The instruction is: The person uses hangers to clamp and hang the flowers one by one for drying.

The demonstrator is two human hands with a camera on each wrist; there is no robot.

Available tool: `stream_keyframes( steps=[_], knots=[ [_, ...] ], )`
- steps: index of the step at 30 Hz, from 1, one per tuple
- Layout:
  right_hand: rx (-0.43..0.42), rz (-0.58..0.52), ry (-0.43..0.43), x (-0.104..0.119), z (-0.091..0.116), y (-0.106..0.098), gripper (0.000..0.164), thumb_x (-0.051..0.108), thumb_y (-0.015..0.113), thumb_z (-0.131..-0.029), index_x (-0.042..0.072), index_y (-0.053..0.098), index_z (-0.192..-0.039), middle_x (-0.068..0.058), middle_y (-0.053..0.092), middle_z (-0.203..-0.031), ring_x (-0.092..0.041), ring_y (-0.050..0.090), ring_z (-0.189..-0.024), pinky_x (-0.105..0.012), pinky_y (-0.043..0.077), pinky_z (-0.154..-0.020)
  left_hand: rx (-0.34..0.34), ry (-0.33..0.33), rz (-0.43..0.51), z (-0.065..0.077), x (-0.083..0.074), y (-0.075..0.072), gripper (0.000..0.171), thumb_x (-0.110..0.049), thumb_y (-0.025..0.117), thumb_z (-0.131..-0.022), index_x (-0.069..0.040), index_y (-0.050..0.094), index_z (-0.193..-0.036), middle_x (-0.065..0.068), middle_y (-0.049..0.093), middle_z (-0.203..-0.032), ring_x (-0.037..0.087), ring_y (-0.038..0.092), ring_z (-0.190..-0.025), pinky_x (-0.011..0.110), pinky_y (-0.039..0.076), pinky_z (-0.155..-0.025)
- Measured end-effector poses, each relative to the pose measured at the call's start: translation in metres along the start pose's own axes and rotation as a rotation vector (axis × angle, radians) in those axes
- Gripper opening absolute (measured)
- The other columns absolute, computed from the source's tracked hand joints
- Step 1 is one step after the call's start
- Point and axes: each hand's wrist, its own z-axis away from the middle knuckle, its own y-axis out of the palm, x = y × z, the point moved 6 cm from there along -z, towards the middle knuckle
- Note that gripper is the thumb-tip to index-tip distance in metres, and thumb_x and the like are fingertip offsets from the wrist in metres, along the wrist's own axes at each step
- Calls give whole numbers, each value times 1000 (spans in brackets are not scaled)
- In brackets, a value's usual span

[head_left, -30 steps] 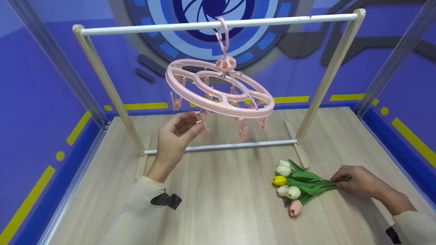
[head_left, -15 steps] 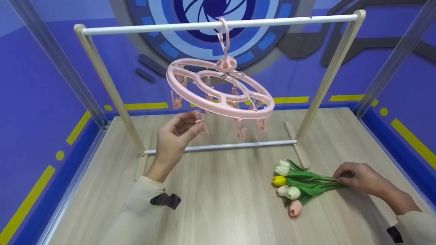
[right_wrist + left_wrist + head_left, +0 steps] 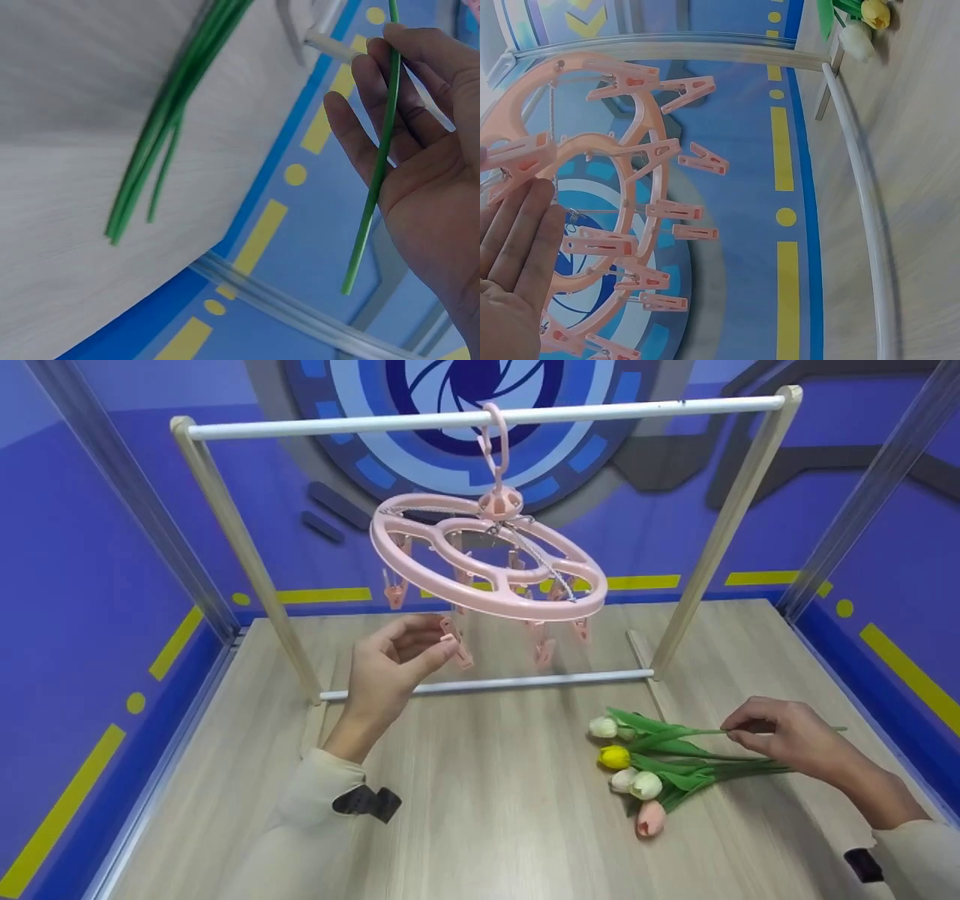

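A pink round clip hanger [image 3: 491,601] hangs tilted, with several clothespins dangling under its rings. My left hand [image 3: 386,664] pinches one clothespin [image 3: 459,649] at the near left between thumb and fingers; the left wrist view shows that clothespin [image 3: 525,161] against the fingertips. At the right, my right hand [image 3: 799,735] pinches the green stem [image 3: 390,112] of a white tulip [image 3: 602,727], its tail sticking out past the palm. Below it lie the other tulips, including a yellow tulip [image 3: 615,757] and a pink tulip [image 3: 651,818], their stems [image 3: 180,97] bunched on the table.
The hanger's hook goes over the white top bar [image 3: 337,426] of a rack with wooden posts [image 3: 240,540]. A white lower bar [image 3: 540,680] runs close above the wooden table [image 3: 487,810]. Blue patterned walls [image 3: 112,585] enclose the table's back and sides.
The right hand has moved up a little, drawing one white tulip's stem apart from the bunch. The left hand stays on its clothespin, which has shifted slightly right and down.
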Motion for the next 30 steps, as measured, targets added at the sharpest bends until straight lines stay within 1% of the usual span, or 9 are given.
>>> stream_keyframes(
  steps=[3,7,11,15,18,19,22,26,30],
  knots=[
    [-27,8,-48,10,-5,-2,30,-14,81,-82,11,78,-98,7,71,-91,0,67,-82,-7,53,-75,4,3,-16,0,-1,1,29,-5,84,-90,1,76,-116,8,78,-108,25,75,-99,35,62,-90],
    [-59,26,-99,23,-11,-7,34,-16,82,-80,13,79,-99,5,71,-92,-1,68,-82,-7,53,-76,6,7,-43,0,0,2,27,-9,85,-89,-1,78,-114,5,79,-104,25,74,-95,34,63,-86],
    [-99,53,-117,35,-17,-13,35,-16,83,-80,12,80,-99,6,71,-91,-1,67,-82,-7,53,-75,18,17,-69,1,-1,5,26,-11,85,-91,-2,78,-114,2,79,-105,23,73,-95,33,61,-86],
    [-124,80,-129,48,-23,-18,34,-13,84,-81,16,82,-99,10,71,-91,-2,65,-79,-8,51,-70,28,37,-59,0,-2,10,24,-9,84,-91,-2,78,-114,3,78,-105,24,73,-95,33,61,-86],
    [-131,86,-141,58,-28,-19,35,-12,85,-81,18,83,-99,11,71,-92,-4,63,-78,-11,50,-66,27,53,-43,0,-3,13,23,-7,83,-91,-1,78,-112,4,78,-105,24,73,-95,32,61,-85],
    [-131,85,-146,62,-30,-19,35,-12,85,-81,18,83,-99,11,71,-92,-4,63,-78,-11,51,-66,26,58,-40,0,-3,14,23,-6,83,-91,-1,78,-112,4,78,-104,24,73,-95,33,61,-86],
    [-126,84,-148,72,-35,-18,34,-11,85,-81,18,81,-100,12,70,-94,-4,66,-81,-10,53,-70,26,71,-39,-1,-3,16,22,-6,82,-92,1,77,-112,4,78,-104,24,73,-94,32,61,-85],
    [-107,73,-164,86,-43,-17,34,-12,86,-80,15,79,-100,11,69,-95,-4,69,-85,-9,55,-77,22,85,-49,-1,-5,20,21,-7,81,-93,2,77,-111,3,78,-104,23,72,-92,31,60,-82],
    [-90,67,-196,100,-50,-18,38,-17,86,-77,14,78,-100,10,70,-97,-6,70,-86,-10,55,-78,16,78,-46,0,-4,23,20,-7,81,-94,2,77,-112,4,78,-105,23,72,-92,30,60,-81]
  ],
)
